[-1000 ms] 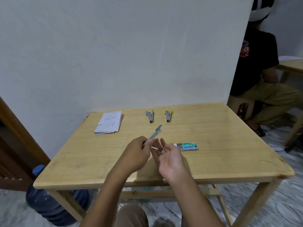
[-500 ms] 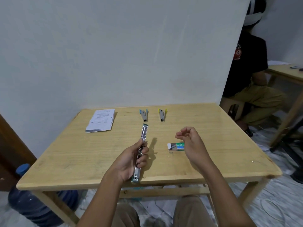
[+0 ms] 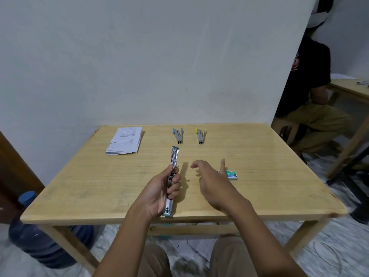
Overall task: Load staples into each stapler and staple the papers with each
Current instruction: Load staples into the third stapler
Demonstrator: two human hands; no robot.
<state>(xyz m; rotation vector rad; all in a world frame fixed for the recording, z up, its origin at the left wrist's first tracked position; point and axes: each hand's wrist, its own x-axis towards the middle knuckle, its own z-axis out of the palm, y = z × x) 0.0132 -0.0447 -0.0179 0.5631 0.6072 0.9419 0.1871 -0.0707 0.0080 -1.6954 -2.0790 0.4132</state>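
My left hand (image 3: 159,188) grips a green-tipped stapler (image 3: 173,162) swung fully open into one long metal strip, pointing away from me over the wooden table (image 3: 269,176). My right hand (image 3: 211,176) hovers beside it, fingers loosely curled with thumb and forefinger near each other; whether it pinches staples is not visible. Just behind that hand lies the green staple box (image 3: 231,174). A blue stapler (image 3: 178,135) and a yellow stapler (image 3: 200,135) lie side by side at the far edge. A stack of printed papers (image 3: 125,140) lies at the far left.
A white wall rises right behind the table. A blue water jug (image 3: 38,236) stands on the floor at the left. A seated person (image 3: 307,100) and another table (image 3: 351,86) are at the right. Loose papers lie on the floor under the table.
The left hand has turned the stapler from a tilted hold to a fully opened, straight one. The right hand left the stapler, rose over the staple box, then came back toward the stapler.
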